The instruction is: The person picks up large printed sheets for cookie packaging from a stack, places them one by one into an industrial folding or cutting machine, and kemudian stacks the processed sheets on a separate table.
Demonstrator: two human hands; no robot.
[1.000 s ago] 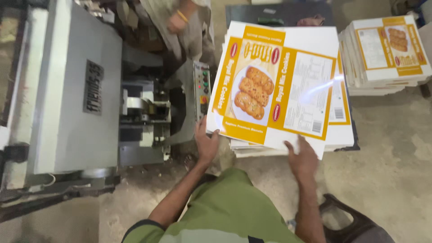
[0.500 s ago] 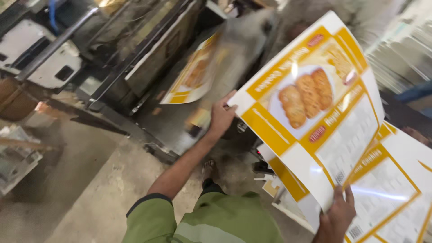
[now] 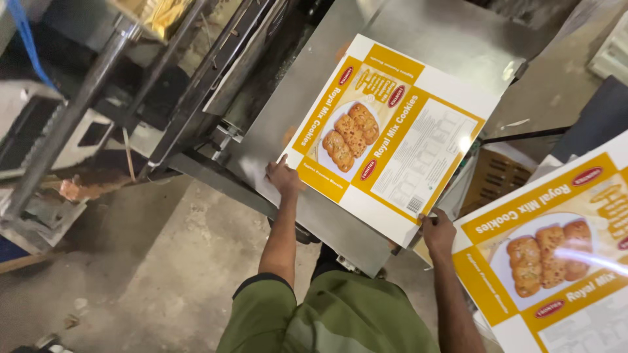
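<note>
The right hand (image 3: 437,230) pinches the near corner of a printed cardboard sheet (image 3: 392,137); the left hand (image 3: 282,176) grips its left corner, fingers curled. The sheet lies flat on the metal table (image 3: 307,111). It looks light, floppy, glossy; best held by opposite edges.

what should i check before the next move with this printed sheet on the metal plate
1. Left hand grips the printed sheet at its near left corner: ok.
2. Right hand grips the near right corner: ok.
3. Sheet lying flat on the metal plate: ok.
4. Sheet squared to the plate edges: cannot tell.
5. Plate surface bare beyond the sheet: ok.
6. Stack of printed sheets apart from the held sheet: ok.
</note>
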